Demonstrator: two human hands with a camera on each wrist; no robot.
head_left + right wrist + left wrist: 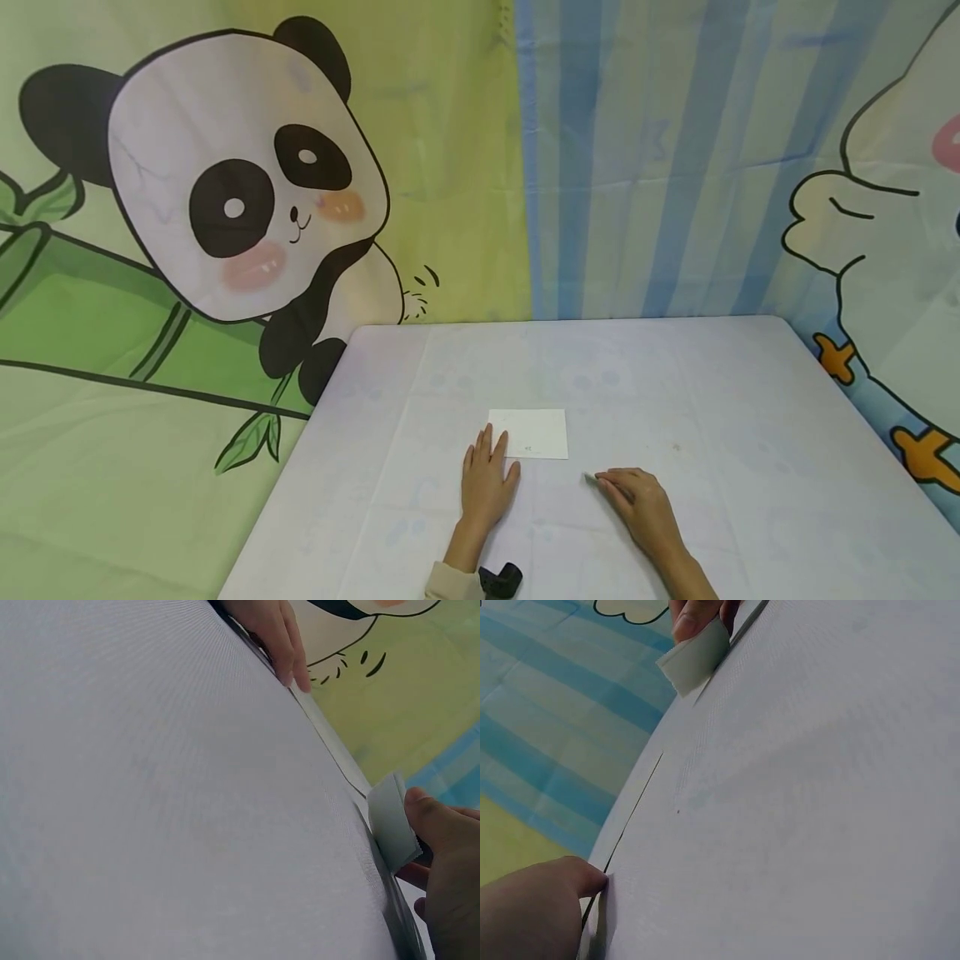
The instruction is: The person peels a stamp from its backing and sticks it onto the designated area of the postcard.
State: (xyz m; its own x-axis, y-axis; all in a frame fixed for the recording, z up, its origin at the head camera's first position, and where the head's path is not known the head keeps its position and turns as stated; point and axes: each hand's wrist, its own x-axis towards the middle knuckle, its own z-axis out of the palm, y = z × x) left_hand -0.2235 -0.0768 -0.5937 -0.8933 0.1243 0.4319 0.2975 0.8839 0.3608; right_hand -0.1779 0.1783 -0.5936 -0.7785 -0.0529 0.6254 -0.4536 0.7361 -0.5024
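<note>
A black device (501,581) sits by a beige sleeve (453,583). I see the left hand (487,483) resting straight fingers on the 8 o'clock side of a white card (536,429), faintly marked, flat on the counter (660,375); at the card's 4 o'clock, the right hand (641,504) pinches a pale green, jagged-edged piece (390,821).
</note>
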